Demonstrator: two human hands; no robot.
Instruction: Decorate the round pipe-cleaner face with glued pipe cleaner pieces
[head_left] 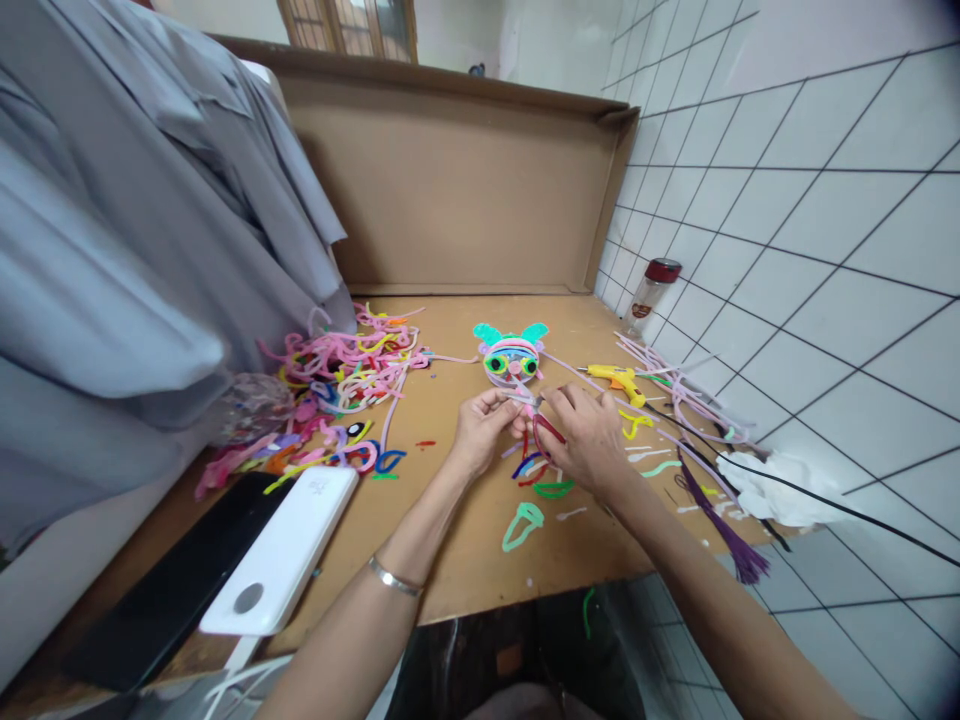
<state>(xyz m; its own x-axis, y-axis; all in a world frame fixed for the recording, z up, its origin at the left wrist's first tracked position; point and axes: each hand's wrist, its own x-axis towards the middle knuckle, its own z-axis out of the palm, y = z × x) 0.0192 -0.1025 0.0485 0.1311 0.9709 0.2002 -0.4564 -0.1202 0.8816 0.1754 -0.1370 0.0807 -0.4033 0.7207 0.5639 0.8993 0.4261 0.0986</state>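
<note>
In the head view my right hand [583,435] is closed round the red handles of a small cutting tool [549,430]. Its jaws meet a pale pink strip [517,392], which my left hand [484,425] pinches between thumb and fingers. Just beyond both hands lies a round face-like craft piece [511,360] with green ears, yellow-green ringed eyes and a pink band. Below my hands lie a green loop [553,490], a light green loop [523,525] and some blue and red pieces.
Tangled pipe cleaners [352,365] pile up at the left, behind a white power bank [281,550] and a black slab [180,580]. On the right are a yellow glue gun [619,380], its cable, a purple tassel [720,515], white tissue [780,490] and a red-lidded jar [651,292].
</note>
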